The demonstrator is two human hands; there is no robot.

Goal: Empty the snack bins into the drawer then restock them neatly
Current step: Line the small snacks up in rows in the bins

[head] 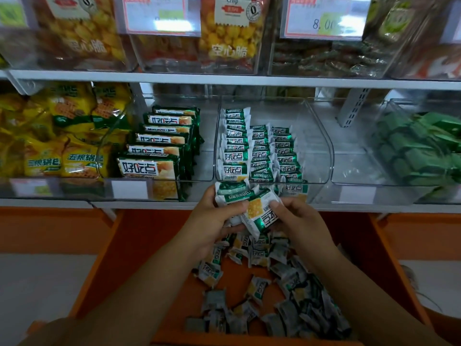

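Note:
My left hand (212,221) grips a small stack of green-and-white snack packets (233,193) just below the shelf's front edge. My right hand (296,221) pinches one packet (262,214) at the side of that stack. Above them a clear bin (321,146) holds three neat rows of the same packets (259,148), its right part bare. Below my hands, the open orange drawer (114,258) holds several loose packets (269,295) in a heap.
A bin to the left holds larger green cracker packs (159,146) standing in a row. Yellow snack bags (57,136) fill the far-left bin and green wrapped sweets (419,146) the right one. The upper shelf (224,78) carries more bins with price labels.

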